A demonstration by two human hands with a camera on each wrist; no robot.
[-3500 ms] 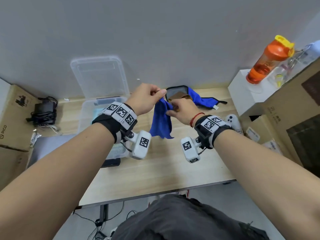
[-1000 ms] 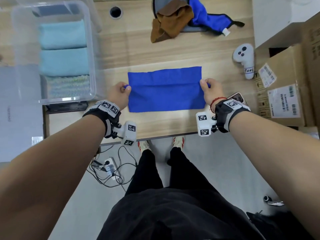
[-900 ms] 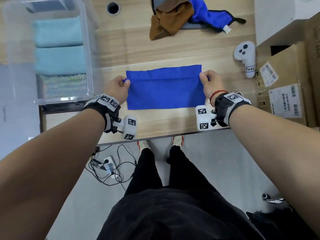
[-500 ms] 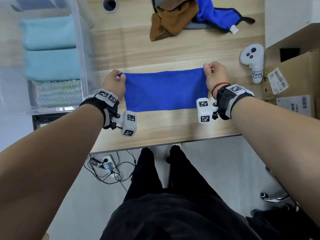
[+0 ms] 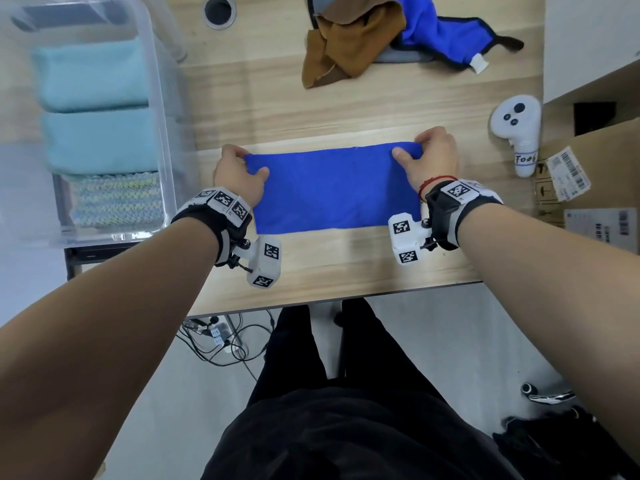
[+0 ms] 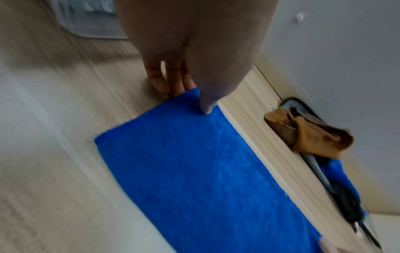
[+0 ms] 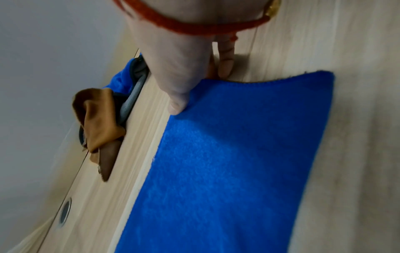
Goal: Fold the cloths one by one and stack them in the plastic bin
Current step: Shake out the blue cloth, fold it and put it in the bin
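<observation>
Two hands work one blue cloth (image 5: 332, 188), which lies flat at the centre of the head view on a pale wooden desk (image 5: 346, 109). The left hand (image 5: 237, 174) pinches the cloth's far left corner, thumb on top and fingers tucked under, and the right hand (image 5: 431, 161) pinches the far right corner the same way; holding both far corners likely keeps the edge taut and square for another fold. At upper left of the frame a clear plastic bin (image 5: 157, 81) holds folded cloths, two pale teal and one knitted, so the stack is begun. At top centre, well apart, lies a heap of unfolded cloths (image 5: 381, 32), brown and blue, probably waiting their turn. A white controller (image 5: 517, 133) and cardboard boxes (image 5: 595, 174) sit at right; grey floor and cables show below the desk edge.
</observation>
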